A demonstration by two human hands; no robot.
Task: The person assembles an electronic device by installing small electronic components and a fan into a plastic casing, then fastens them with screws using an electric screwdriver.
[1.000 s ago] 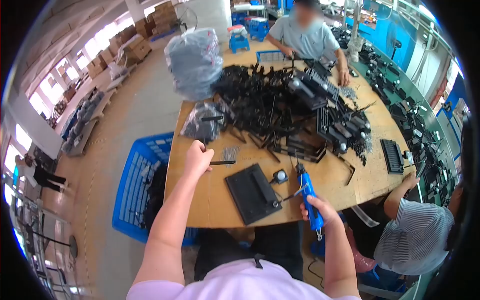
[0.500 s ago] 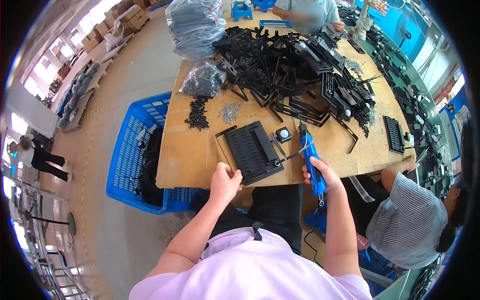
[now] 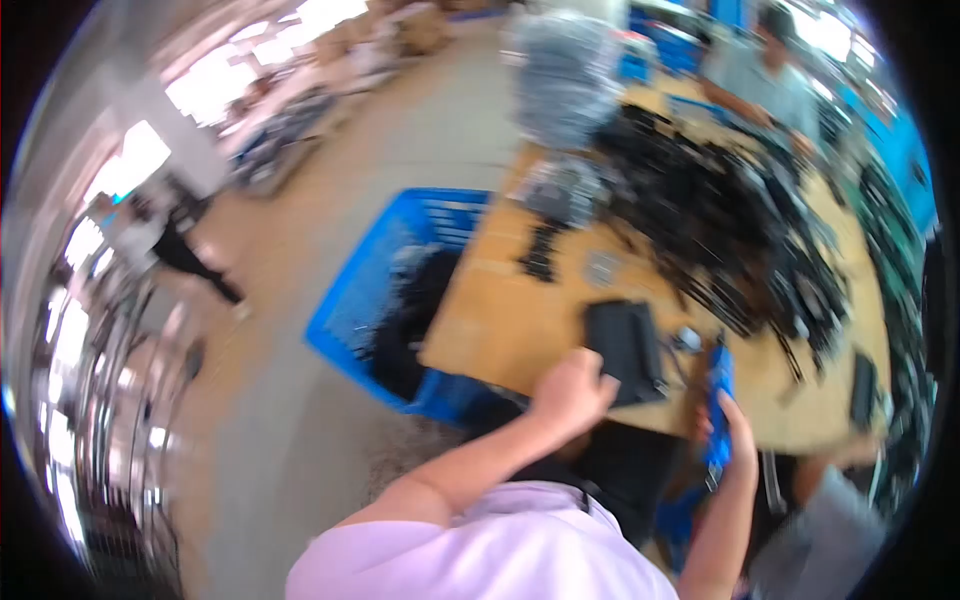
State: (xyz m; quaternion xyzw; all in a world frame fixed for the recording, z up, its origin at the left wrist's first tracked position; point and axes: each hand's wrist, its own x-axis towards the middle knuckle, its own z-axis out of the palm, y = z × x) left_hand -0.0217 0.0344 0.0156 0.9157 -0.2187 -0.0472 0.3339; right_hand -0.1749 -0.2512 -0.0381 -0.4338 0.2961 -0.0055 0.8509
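A black finned floodlight (image 3: 620,345) lies at the table's near edge. Beside its right side sits a small sensor (image 3: 688,340) with a white dome. My left hand (image 3: 577,393) is closed at the floodlight's lower left edge; blur hides whether anything is in its fingers. On the other side, my right hand (image 3: 732,428) is wrapped round a blue electric screwdriver (image 3: 720,385), its tip pointing away from me. Beyond the floodlight lie a dark pile of screws (image 3: 541,252) and a silvery pile of small parts (image 3: 600,267).
A large heap of black brackets and lamp parts (image 3: 710,200) covers the far table (image 3: 490,330). Bags (image 3: 565,80) stand behind it. A blue crate (image 3: 345,335) is at the left. One co-worker (image 3: 765,85) sits opposite, another (image 3: 825,540) at my right.
The view has swung left and blurred, so everything sits further right in it. My right hand still holds the screwdriver; my left hand stays by the floodlight.
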